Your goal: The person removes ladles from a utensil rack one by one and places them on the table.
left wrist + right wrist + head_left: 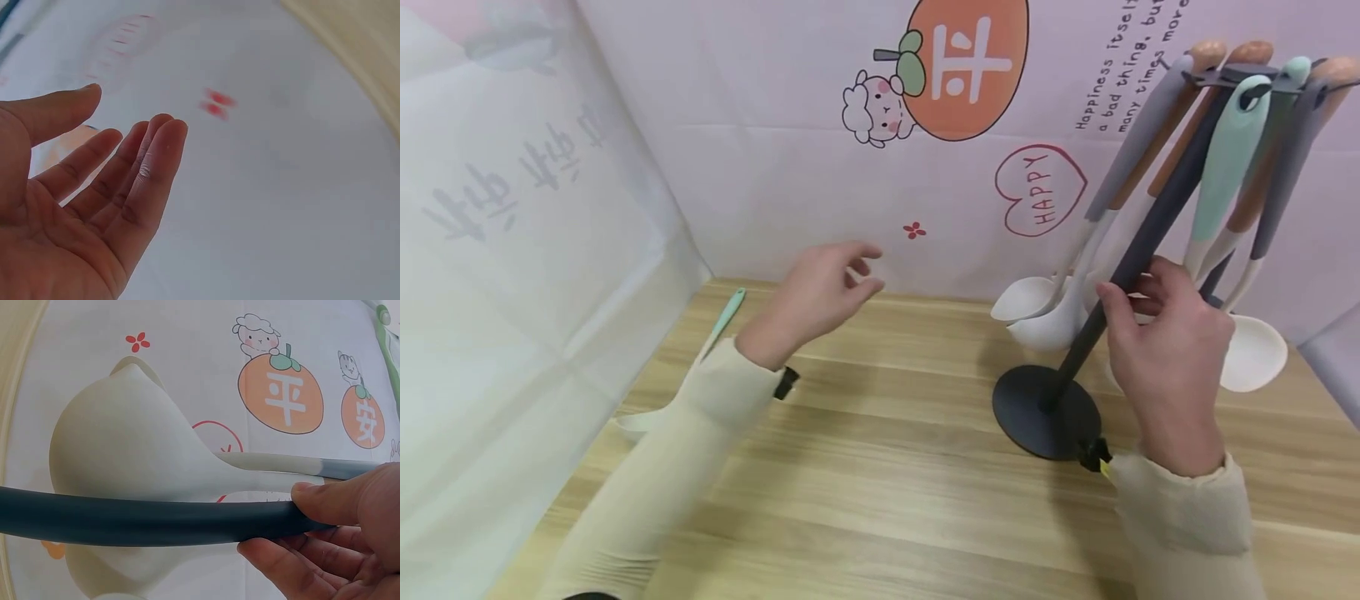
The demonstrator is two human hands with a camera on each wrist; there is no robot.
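Note:
My right hand (1172, 333) pinches the dark pole (1082, 346) of a utensil stand between thumb and fingers. White ladles and spoons hang around it, their handles grey, brown and mint green (1225, 162). In the right wrist view, thumb and fingertips grip the pole (125, 519), and a large white ladle (119, 437) hangs just behind it. To the left, my left hand (823, 287) is held in the air with relaxed, slightly bent fingers and nothing in it. The left wrist view shows its palm and fingers (159, 162) apart from any object.
The stand's round black base (1018, 408) rests on the wooden table (880, 500). A white utensil with a mint-green handle (727, 312) lies at the left edge, partly hidden by my left sleeve. Behind hangs a printed cloth (775, 192); another white sheet (497, 292) stands left.

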